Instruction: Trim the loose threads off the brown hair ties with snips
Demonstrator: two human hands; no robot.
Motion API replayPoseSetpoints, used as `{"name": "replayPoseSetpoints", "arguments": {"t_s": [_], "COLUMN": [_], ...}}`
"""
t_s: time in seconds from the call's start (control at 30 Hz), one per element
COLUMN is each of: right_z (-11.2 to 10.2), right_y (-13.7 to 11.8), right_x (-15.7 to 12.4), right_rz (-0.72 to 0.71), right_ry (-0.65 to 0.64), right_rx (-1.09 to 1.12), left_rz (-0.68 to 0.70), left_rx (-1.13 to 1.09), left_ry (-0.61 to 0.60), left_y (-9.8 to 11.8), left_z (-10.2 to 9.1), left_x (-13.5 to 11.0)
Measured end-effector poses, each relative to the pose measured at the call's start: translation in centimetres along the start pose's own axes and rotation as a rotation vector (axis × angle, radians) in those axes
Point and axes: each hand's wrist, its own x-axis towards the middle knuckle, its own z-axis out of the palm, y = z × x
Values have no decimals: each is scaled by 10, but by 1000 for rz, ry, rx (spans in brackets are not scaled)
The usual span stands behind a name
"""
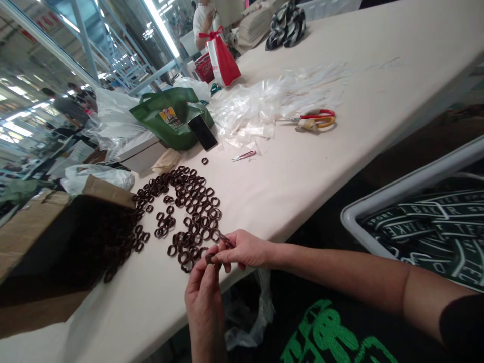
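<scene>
My left hand point(206, 290) pinches a small dark-brown loop point(209, 258) between thumb and fingertips, at the table's front edge. From the right, my right hand point(247, 250) meets it, its fingertips closed at the same loop. A slim pointed tool, which looks like thread snips point(226, 240), sticks out of the right hand toward the table. Just beyond both hands lies a spread pile of dark-brown loops point(202, 217). My fingers hide most of the held loop.
A cardboard box point(36, 227) lies open toward the loops at left. Behind them are a green bag point(170, 118), a phone point(203, 132), pink-handled snips point(244, 156), scissors point(316, 121) and clear plastic bags point(257, 108). A grey-rimmed bin point(351, 217) with printed straps stands at right.
</scene>
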Motion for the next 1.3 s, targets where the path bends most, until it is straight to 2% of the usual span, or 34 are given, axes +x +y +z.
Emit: {"name": "replayPoseSetpoints", "arguments": {"t_s": [0.07,0.2,0.27,0.33,0.43,0.6,0.73,0.93,1.03,1.17,1.23,1.3], "right_z": [1,-3,-9,-14,-19,-21,-21,-18,-17,-22,-24,-24], "right_y": [5,6,2,-4,-11,-14,-15,-18,-16,-15,-19,-23], "right_x": [-1,-4,-6,-9,-12,-14,-17,-26,-24,-18,-19,-24], "right_rz": [-38,-165,-229,-290,-350,-357,-372,-363,-296,-188,-198,-235], "right_ry": [15,115,141,119,7,-145,-136,-92,-6,181,220,198], "right_rx": [-13,-60,-78,-115,-255,-326,-429,-592,-481,-258,-319,-513], "left_rz": [-14,-3,13,42,97,110,143,198,239,276,281,299], "left_rx": [-1,216,291,362,470,624,754,868,856,792,777,777], "left_ry": [35,113,112,51,-58,-209,-332,-448,-400,-217,-125,-60], "left_y": [-2,1,6,11,20,34,40,36,34,32,30,27], "left_z": [1,-7,-10,-11,-10,-13,-18,-18,-15,-12,-14,-16], "left_x": [-2,-5,-7,-9,-11,-8,-3,-2,-7,-13,-15,-16]}}
